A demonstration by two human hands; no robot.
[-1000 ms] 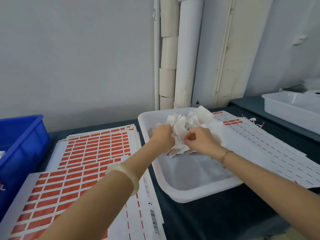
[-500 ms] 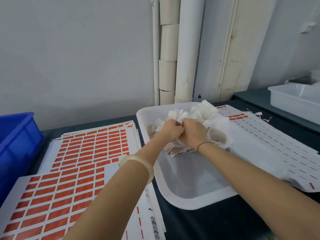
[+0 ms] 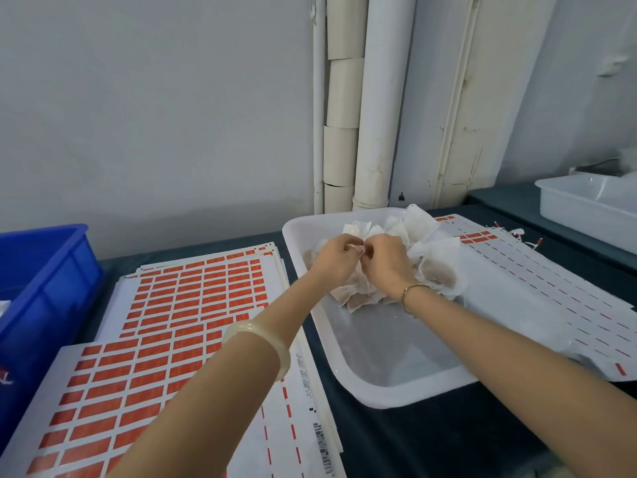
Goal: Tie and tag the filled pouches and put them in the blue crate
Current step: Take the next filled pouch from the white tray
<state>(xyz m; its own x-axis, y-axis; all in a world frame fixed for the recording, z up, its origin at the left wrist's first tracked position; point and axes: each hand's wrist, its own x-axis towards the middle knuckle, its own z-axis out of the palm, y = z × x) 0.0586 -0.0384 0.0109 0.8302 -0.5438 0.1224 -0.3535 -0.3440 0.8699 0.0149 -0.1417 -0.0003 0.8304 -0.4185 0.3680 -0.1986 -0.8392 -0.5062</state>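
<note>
A heap of white filled pouches (image 3: 424, 250) lies at the far end of a white plastic tray (image 3: 386, 384). Both my hands are over the heap, fingertips together. My left hand (image 3: 336, 258) and my right hand (image 3: 387, 262) pinch the top of one pouch between them; the pouch itself is mostly hidden by the fingers. The blue crate (image 3: 44, 288) stands at the left edge of the table. Sheets of red tag labels (image 3: 193, 305) lie between the crate and the tray.
Used label sheets with red dashes (image 3: 537, 294) lie right of the tray, partly under it. A second white tray (image 3: 593, 208) sits on a side table at the far right. Pipes (image 3: 372, 108) run down the wall behind.
My hands have lifted slightly off the heap and drawn together, fingertips now pinching at one pouch top. The camera has tilted a little.
</note>
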